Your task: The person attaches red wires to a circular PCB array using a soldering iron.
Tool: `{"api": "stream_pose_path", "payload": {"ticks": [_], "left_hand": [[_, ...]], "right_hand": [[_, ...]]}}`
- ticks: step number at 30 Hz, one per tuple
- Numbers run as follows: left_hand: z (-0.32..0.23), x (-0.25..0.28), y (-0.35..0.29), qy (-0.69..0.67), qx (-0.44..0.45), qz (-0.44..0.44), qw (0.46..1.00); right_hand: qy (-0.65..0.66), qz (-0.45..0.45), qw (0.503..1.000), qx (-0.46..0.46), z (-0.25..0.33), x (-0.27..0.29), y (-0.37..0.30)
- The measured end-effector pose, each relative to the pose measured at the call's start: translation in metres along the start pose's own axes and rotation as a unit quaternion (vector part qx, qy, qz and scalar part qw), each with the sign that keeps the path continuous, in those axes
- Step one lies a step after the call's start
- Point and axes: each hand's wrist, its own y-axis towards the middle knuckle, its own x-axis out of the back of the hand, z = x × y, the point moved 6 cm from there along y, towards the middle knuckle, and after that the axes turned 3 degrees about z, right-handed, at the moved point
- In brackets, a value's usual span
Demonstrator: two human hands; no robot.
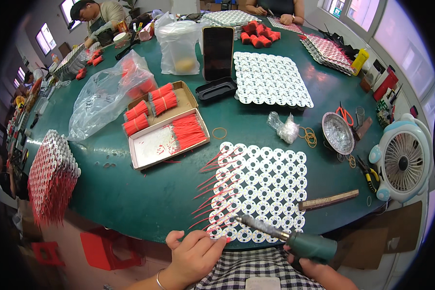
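My right hand grips a green soldering gun by its handle. The gun's metal tip reaches left over the lower left part of a panel of round white circuit boards. Curled at the panel's lower left corner, my left hand has its fingers closed, with a bit of red wire showing at the fingertips. Thin red wires stick out leftward from the boards in the panel's left columns. The boards farther right carry no wires.
An open cardboard box holds cut red wires, with bundles behind it. Beyond the panel lie a stack of bare panels, a phone and a metal bowl. A wooden bar, pliers and a fan are right.
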Motion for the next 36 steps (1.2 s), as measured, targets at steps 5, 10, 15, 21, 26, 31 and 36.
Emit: {"api": "stream_pose_path", "payload": {"ticks": [5,10,15,21,26,31,36], "left_hand": [[0.002,-0.008,-0.001,0.003,0.004,-0.002,1.000],[0.002,-0.010,-0.001,-0.004,0.003,-0.008,1.000],[0.002,-0.010,0.001,0.002,-0.002,-0.004,1.000],[0.003,-0.010,0.001,0.005,0.005,-0.002,1.000],[0.003,-0.012,0.000,0.006,0.003,0.007,1.000],[0.004,-0.009,0.001,0.004,0.022,0.026,0.999],[-0.004,0.000,0.000,0.019,0.009,-0.030,0.999]], "right_hand": [[-0.269,-0.015,0.952,0.149,0.009,0.008,-0.017],[-0.330,0.013,0.924,0.192,0.021,-0.003,-0.009],[-0.298,0.033,0.939,0.170,0.017,-0.005,-0.005],[-0.457,0.040,0.872,0.173,0.031,-0.015,-0.003],[-0.211,0.047,0.967,0.136,0.014,0.005,-0.006],[-0.087,-0.013,0.993,0.079,0.012,0.010,-0.017],[-0.066,-0.096,0.991,0.063,0.005,0.010,-0.030]]}}
